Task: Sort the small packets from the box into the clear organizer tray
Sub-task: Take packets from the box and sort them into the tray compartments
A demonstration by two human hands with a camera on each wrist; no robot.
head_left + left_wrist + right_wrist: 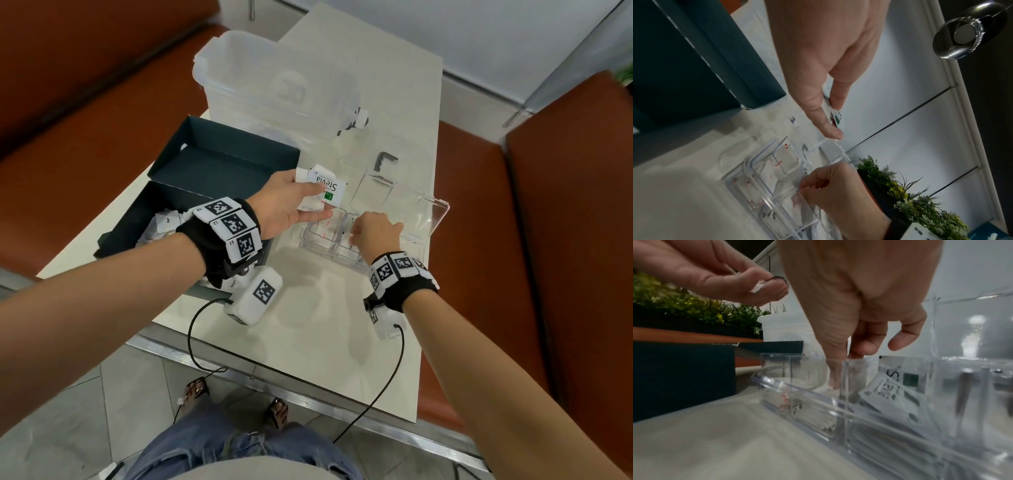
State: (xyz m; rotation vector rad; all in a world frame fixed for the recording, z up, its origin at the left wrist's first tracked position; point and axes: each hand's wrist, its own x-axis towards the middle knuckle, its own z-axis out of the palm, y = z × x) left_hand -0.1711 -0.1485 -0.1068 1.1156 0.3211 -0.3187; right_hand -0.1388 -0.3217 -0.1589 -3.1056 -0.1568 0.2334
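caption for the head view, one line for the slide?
Left hand holds Stevia packets above the clear organizer tray while right hand reaches into a compartment.

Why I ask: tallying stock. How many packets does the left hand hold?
3: Stevia packet on top, second packet peeking behind it, third packet beneath; more may be hidden.

Left hand: palm turned up, thumb and fingers pinching, grip closed.
Right hand: knuckles up, fingers curled, tips pointing downward.
Forearms: both bare, reaching forward.

2 hands, 1 box, 1 tray
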